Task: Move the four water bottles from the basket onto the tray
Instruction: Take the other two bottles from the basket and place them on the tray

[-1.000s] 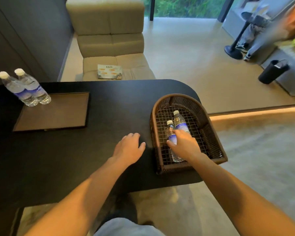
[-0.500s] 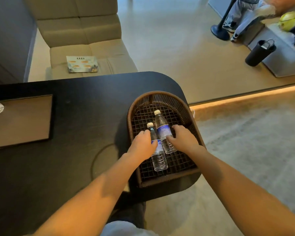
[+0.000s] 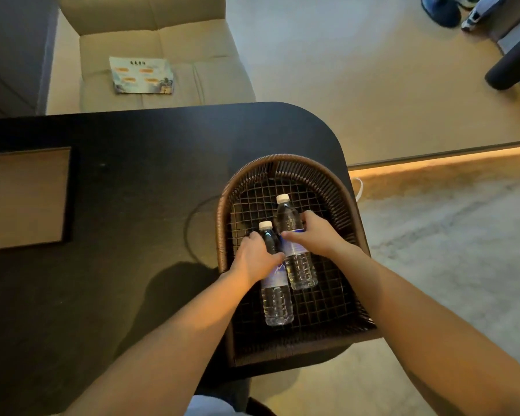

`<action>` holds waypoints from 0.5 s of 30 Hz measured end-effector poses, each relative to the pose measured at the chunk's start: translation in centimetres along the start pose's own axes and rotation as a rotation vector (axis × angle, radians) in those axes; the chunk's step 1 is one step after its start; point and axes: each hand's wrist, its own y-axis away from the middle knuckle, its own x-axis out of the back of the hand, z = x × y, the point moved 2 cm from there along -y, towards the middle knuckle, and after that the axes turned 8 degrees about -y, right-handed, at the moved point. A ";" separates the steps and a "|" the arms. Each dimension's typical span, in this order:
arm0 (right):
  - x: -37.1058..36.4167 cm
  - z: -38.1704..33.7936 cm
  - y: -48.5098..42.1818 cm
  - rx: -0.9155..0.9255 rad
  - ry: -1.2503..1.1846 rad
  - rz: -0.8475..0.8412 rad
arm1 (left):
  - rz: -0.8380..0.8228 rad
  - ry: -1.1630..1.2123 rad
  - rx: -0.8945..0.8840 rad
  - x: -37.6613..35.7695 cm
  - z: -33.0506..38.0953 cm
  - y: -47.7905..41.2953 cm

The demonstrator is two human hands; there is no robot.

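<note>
Two clear water bottles lie side by side in the brown woven basket [image 3: 222,223], right of the middle of the frame. Their white caps point toward the top of the picture. The basket sits on the rounded right end of the black worktop [image 3: 132,181]; its floor is an open wire grid.

The left grip [image 3: 255,259], a bare hand, is curled round the left bottle [image 3: 277,298] just below the neck, with the fingers over the top of it and the thumb on the side toward the other bottle. The right grip [image 3: 315,235], also a bare hand, is wrapped round the right bottle [image 3: 301,270] at its blue-and-white label, thumb on the near side. The two bottles touch along their sides. Whether either is raised off the grid cannot be told.

The brown tray [image 3: 21,199] lies flat at the left edge of the frame, cut off by it and well apart from the basket.

At the upper left stands a beige sofa [image 3: 162,34] with a printed leaflet [image 3: 141,75] on its seat. A dark cylinder [image 3: 512,66] stands on the floor at the upper right.
</note>
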 end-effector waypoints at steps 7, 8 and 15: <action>0.4 0.9 -1.3 -0.043 -0.147 -0.108 | -0.042 0.156 0.089 0.1 0.4 -0.1; 0.5 1.0 -1.1 -0.039 -0.181 -0.123 | -0.039 0.178 0.102 0.1 0.4 0.1; 1.7 2.3 2.5 0.071 -0.242 -0.114 | 0.085 0.308 0.071 0.4 -0.2 2.2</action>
